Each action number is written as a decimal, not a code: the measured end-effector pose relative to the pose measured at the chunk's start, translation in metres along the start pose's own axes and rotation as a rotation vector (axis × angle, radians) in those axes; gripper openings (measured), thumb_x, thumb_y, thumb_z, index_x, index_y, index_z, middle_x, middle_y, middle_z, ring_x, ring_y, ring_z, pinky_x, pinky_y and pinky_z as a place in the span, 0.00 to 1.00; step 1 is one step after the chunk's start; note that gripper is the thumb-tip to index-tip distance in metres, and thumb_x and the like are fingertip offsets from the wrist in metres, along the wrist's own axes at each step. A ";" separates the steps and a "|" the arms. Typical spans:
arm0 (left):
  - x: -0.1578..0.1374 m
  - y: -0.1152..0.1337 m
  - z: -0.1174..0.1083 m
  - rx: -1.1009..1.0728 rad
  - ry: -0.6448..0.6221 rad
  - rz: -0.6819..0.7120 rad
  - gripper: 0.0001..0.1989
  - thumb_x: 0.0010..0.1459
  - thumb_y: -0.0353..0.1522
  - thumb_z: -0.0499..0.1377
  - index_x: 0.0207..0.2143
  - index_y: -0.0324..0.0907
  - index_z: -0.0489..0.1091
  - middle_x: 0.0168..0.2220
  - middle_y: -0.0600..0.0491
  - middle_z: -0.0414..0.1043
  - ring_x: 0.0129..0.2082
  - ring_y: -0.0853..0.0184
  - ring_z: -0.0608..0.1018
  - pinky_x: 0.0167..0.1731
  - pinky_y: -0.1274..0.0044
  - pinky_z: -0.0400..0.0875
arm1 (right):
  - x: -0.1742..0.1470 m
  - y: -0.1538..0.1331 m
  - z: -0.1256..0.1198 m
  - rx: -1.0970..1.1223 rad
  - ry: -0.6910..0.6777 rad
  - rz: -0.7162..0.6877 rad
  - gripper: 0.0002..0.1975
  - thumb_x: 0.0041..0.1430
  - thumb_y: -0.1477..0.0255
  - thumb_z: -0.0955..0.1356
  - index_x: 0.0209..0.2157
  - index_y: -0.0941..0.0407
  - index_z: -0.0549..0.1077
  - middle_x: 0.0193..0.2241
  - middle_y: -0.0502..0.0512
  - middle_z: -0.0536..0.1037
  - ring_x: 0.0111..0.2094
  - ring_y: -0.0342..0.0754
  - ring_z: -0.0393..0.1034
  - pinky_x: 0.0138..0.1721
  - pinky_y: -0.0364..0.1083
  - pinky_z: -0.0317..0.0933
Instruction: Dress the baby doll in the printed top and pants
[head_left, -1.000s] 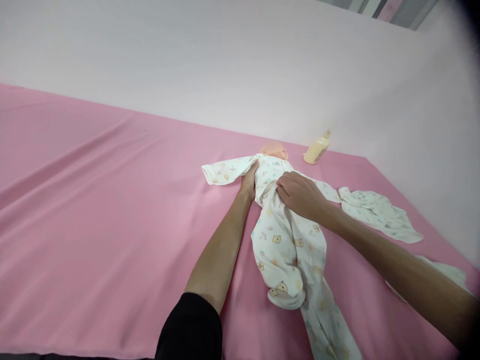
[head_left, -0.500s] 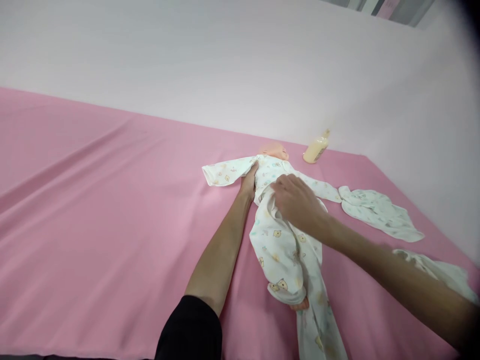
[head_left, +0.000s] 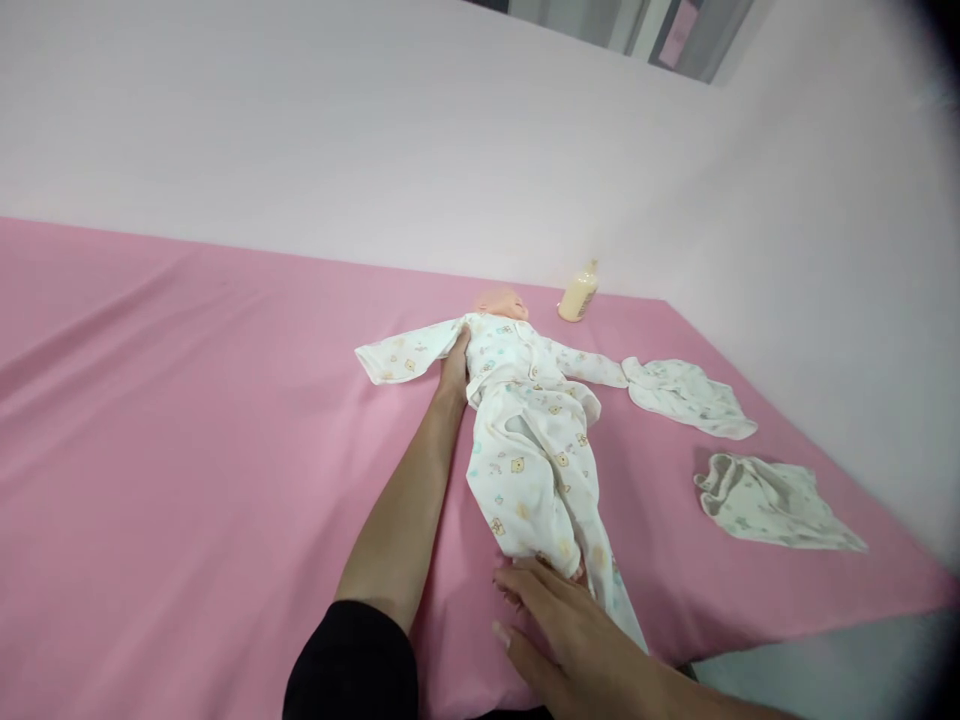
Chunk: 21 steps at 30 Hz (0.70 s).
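While the left hand [head_left: 454,362] touches the doll [head_left: 495,345], and I can't tell if it grips, the doll lies from near the back edge of the pink table [head_left: 187,450] toward the front. Its pants [head_left: 517,500] look soft and light, best held at the waist. The right hand [head_left: 566,640] is open by one leg.

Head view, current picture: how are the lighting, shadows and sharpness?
Head view: soft light, no harsh glare on the wall; head view: faint shading along folds in the cloth; head view: bear prints on the trousers fairly clear, but label on the bottle unreadable; head view: dark, blurred upper right edge.
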<state>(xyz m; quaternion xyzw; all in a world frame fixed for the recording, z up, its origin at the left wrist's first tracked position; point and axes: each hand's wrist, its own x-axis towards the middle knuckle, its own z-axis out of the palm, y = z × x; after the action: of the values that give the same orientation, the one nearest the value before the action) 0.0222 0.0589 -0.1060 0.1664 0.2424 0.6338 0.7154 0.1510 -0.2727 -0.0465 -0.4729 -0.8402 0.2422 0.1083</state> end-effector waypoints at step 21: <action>-0.015 0.003 0.010 0.076 0.015 -0.002 0.33 0.54 0.51 0.63 0.58 0.45 0.68 0.54 0.45 0.74 0.57 0.54 0.74 0.56 0.64 0.71 | -0.059 0.015 0.089 0.125 0.574 0.312 0.30 0.64 0.67 0.66 0.66 0.47 0.61 0.61 0.58 0.69 0.62 0.62 0.61 0.60 0.62 0.61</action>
<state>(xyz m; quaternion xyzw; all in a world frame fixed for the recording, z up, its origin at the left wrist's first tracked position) 0.0239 0.0452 -0.0944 0.1886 0.2719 0.6247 0.7073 0.1570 -0.3429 -0.1278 -0.6374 -0.6762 0.1637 0.3312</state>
